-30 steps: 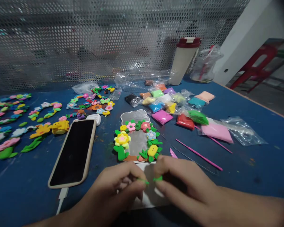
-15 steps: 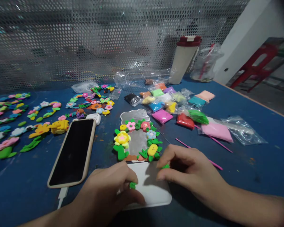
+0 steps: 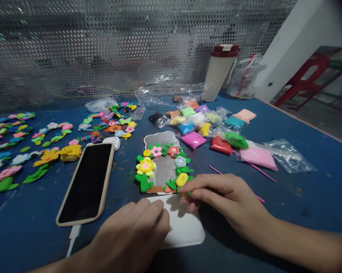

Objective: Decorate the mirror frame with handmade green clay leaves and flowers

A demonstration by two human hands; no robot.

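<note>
My right hand (image 3: 225, 201) is closed in a pinch, with a tiny piece of green clay (image 3: 189, 193) just showing at its fingertips. It hovers over the right part of a white board (image 3: 185, 231) and close to the lower right corner of a mirror (image 3: 163, 170) framed in clay flowers and leaves. Curled over the board's left side is my left hand (image 3: 137, 227), its fingers closed and hiding whatever they hold. A yellow clay piece with a small face (image 3: 182, 179) sits on the mirror frame near my right fingertips.
A phone (image 3: 87, 182) with a white cable lies left. Clay ornaments (image 3: 51, 155) spread beyond it. Several bagged clay packets (image 3: 193, 140) and pink sticks (image 3: 262, 171) lie right, with a tumbler (image 3: 219, 72) behind. A perforated metal panel (image 3: 102, 49) borders the table's back.
My left hand has turned and curled inward, so its green clay piece no longer shows. My right fingertips have moved slightly left and up, and less green clay shows between them.
</note>
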